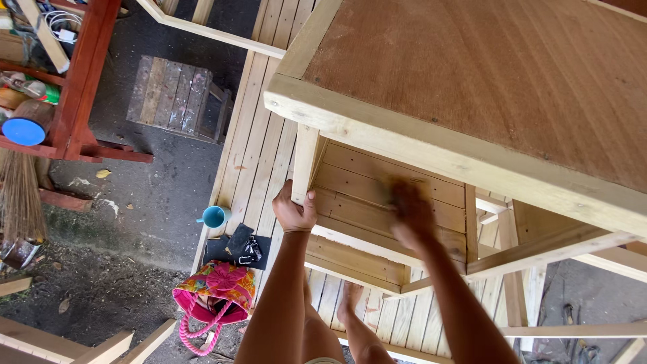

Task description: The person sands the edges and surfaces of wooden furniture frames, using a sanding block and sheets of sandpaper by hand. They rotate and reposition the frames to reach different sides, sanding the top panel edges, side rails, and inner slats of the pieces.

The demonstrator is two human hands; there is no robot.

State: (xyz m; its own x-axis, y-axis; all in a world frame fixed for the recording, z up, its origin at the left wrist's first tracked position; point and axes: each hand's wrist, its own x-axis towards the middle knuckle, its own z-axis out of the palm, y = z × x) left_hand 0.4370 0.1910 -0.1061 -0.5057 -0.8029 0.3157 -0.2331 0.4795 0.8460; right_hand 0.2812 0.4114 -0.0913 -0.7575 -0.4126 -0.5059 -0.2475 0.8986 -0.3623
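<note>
A pale wooden table is seen from above, standing on plank decking. Its leg is gripped by the closed left hand. The blurred right hand is pressed on the lower shelf; its openness cannot be told.

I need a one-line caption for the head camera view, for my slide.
Left hand grips a pale wooden table's leg while the blurred right hand presses on its lower slatted shelf.

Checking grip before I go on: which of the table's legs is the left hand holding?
The near-left corner leg, under the tabletop's corner. The left hand wraps its lower part; the other legs stand untouched on the right.
</note>
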